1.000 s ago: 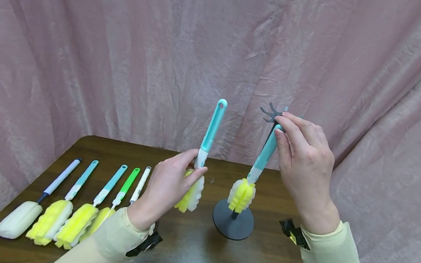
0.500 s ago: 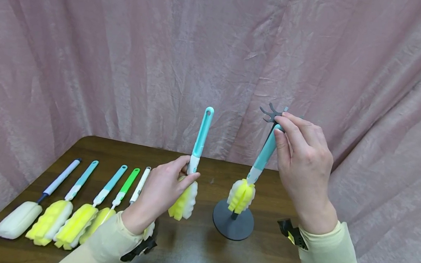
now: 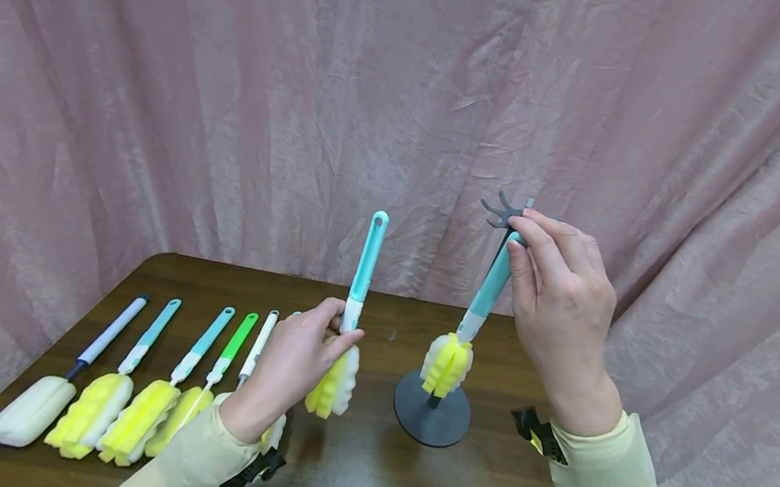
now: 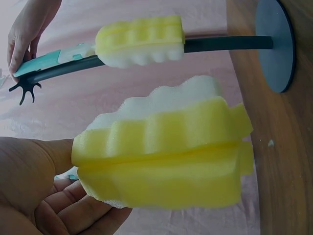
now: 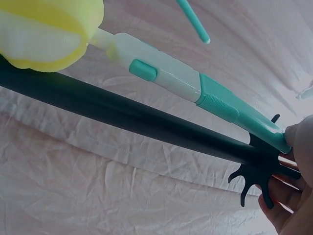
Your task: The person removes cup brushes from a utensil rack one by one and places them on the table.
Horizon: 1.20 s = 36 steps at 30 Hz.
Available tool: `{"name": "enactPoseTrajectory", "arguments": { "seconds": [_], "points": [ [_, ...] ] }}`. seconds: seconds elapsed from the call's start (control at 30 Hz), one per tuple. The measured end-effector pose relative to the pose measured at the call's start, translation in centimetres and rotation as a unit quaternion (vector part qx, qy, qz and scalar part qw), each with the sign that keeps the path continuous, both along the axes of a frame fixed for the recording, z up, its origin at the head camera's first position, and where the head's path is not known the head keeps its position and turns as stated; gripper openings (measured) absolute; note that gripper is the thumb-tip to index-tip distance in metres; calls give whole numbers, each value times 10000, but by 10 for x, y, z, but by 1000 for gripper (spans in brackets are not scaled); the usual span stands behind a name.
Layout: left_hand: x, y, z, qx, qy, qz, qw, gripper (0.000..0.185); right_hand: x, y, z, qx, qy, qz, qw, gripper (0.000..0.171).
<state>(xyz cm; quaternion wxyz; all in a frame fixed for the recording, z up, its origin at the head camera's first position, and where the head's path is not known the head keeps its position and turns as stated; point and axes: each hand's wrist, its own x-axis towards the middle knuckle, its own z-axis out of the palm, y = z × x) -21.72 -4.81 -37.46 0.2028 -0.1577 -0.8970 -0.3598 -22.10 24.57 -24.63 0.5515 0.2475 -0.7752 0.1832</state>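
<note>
i am pinching, with my right hand (image 3: 562, 301), the top end of a teal-handled sponge brush (image 3: 484, 299) against the pronged head of the dark stand (image 3: 432, 416); fingers and thumb are curled closed on the handle tip. my left hand (image 3: 293, 361) is gripping a second sponge brush (image 3: 360, 287) at the neck, just above its yellow-and-white foam, fingers wrapped round it. largest to smallest: the pink curtain (image 3: 236, 112) is hanging behind, the brown table (image 3: 361, 468) is carrying the stand and a row of spare brushes (image 3: 122, 376) lying at the left. the hung brush is running along the stand's post, long axis steeply tilted, foam down near the base, handle up. to do this step well, i judge the handle end should be seated fully in a prong slot before the fingers are loosening. the left brush is standing near upright, eyelet uppermost.
</note>
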Motion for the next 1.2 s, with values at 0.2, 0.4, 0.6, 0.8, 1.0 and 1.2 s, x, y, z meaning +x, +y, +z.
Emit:
{"name": "enactPoseTrajectory", "arguments": {
  "seconds": [0.2,0.4,0.6,0.8,1.0,1.2],
  "points": [
    [-1,-4,-4,19,-122,18,9999,29,-1,-3,-1,-152,53,72,9998,27],
    [-1,-6,-8,47,-166,36,9998,28,0,-3,-1,-119,39,37,9999,25],
    [-1,-8,-14,64,-220,72,9997,31,1,-2,-1,-76,-8,1,10000,29],
    [-2,-11,-18,26,2,61,10000,41,0,-2,-1,-100,-6,20,9999,29],
    [-1,-11,-22,-138,-44,159,9998,45,0,-2,-2,-121,-31,35,9999,28],
    [0,-11,-27,-218,-189,193,9994,45,0,-1,-3,-148,-31,27,9999,28]
  ]
}}
